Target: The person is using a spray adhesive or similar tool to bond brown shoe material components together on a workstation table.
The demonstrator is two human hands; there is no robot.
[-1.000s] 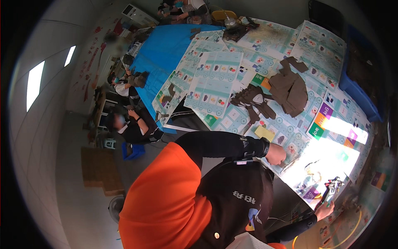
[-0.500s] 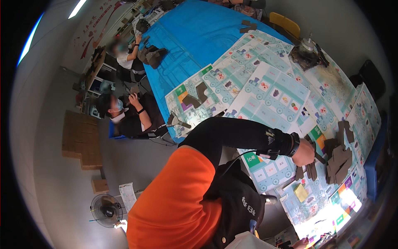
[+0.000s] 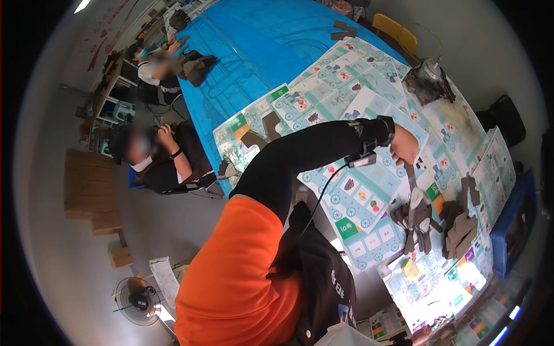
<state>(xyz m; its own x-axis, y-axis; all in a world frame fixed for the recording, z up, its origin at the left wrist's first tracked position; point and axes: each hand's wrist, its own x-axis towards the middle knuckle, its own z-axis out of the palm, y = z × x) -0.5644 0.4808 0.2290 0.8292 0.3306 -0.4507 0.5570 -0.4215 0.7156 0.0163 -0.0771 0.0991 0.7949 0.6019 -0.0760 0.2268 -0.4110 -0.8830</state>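
Observation:
My left hand (image 3: 405,145), in a black sleeve with a wristband, is above the printed sheets on the table. Its fingers are closed on the upper end of a narrow brown strip (image 3: 410,172). The strip's lower end reaches a pile of brown pieces (image 3: 424,222), some with pale grey faces; whether it touches them I cannot tell. A second pile of flat brown pieces (image 3: 461,233) lies beside it. At the lower edge, my right hand (image 3: 420,334) shows only in part beside a brightly lit patch, its fingers too unclear to read.
A small yellow block (image 3: 410,269) lies near the piles. A blue bin (image 3: 511,222) stands at the right edge. Farther back are a scorched, dirty metal container (image 3: 430,72) and a yellow chair (image 3: 395,32). Two people (image 3: 182,153) sit along the left side of the blue-covered table (image 3: 254,40).
My left hand has moved away from the brown pile, up and slightly left, and now a brown strip shows hanging from its fingers. The view has shifted a little.

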